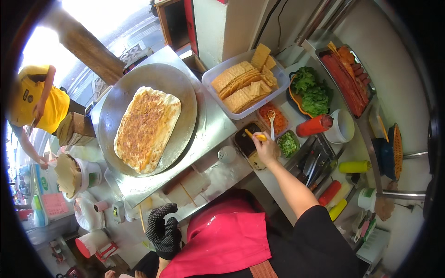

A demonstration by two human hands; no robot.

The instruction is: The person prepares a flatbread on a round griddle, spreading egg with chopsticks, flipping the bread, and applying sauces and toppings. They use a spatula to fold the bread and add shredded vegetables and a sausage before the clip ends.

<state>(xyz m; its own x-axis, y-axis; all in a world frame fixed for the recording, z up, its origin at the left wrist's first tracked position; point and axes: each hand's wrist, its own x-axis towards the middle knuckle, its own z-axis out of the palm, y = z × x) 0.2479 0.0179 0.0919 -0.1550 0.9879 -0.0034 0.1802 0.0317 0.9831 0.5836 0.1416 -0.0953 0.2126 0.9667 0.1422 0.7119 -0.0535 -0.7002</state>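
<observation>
My right hand (267, 148) holds the yellow handle of a brush (255, 135), whose tip end lies over a container of dark sauce (245, 143). In a black dotted glove, my left hand (163, 229) hangs near the counter's edge with fingers curled apart and nothing in them. A flatbread (147, 130), coated with reddish-brown sauce, lies on the round griddle (182, 90). Beside the sauce stand a tub of shredded carrot (278, 121) with a white spoon (272, 127) and a tub of chopped green onion (288, 144).
A plastic bin (229, 113) of crisp fried sheets stands right of the griddle. Beyond are lettuce (311, 90), a red squeeze bottle (314, 125) and a tray of sausages (347, 83). A shaker (227, 154) stands by the griddle. A person in yellow (52, 100) is at left.
</observation>
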